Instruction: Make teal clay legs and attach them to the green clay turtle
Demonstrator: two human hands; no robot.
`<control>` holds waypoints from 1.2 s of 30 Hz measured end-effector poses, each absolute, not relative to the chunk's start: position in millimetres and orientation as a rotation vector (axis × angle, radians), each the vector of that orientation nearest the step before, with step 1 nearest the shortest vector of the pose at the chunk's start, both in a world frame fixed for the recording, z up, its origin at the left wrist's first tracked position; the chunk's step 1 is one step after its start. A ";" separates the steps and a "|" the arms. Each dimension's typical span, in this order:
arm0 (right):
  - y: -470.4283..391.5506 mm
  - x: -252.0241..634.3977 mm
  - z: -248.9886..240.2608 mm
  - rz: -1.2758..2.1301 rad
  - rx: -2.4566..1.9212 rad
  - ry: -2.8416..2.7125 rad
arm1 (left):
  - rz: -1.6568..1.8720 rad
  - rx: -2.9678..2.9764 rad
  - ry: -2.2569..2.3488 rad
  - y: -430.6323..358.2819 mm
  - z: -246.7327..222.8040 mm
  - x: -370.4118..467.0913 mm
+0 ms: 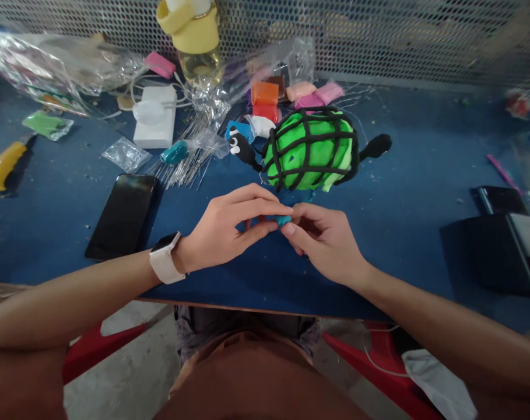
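A small piece of blue clay (283, 220) is pinched between the fingertips of my left hand (236, 224) and my right hand (323, 236), close to the table's front edge. Both hands are closed on it, from either side. Just beyond them lies a turtle figure with a bright green shell (312, 153) crossed by black strips. Its black head (242, 147) with white eyes points left, and a black paddle-shaped part (377, 146) sticks out at the right.
Left of my hands are a black phone (123, 216), thin wires (188, 166), a wrapped teal lump (175, 153) and a yellow cutter (6, 166). Coloured clay packs (265, 93) and a yellow-topped jar (195, 35) stand behind. A black box (498, 251) is at the right.
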State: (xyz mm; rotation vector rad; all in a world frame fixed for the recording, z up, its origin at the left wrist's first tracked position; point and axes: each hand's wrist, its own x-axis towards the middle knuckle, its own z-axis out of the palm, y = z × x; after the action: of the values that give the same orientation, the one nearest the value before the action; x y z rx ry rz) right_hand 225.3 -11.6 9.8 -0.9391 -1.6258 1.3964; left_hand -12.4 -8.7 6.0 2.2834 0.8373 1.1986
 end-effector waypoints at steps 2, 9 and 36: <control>-11.8 225.3 9.2 1.385 -0.960 -1.605 | 1.182 2.229 0.804 -9.6 6.9 -12.2; -12.1 227.2 9.1 1.355 -0.997 -1.698 | 1.083 2.171 0.830 -6.5 6.9 -10.8; -15.9 230.2 6.1 1.386 -0.949 -1.655 | 1.091 1.823 0.897 -8.8 5.8 -8.3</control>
State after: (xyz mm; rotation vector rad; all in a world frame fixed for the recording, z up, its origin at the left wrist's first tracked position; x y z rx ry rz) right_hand 230.2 -15.9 6.1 -0.9490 -1.6555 1.3859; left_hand -8.3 -8.8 5.8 1.8228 0.8968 1.0906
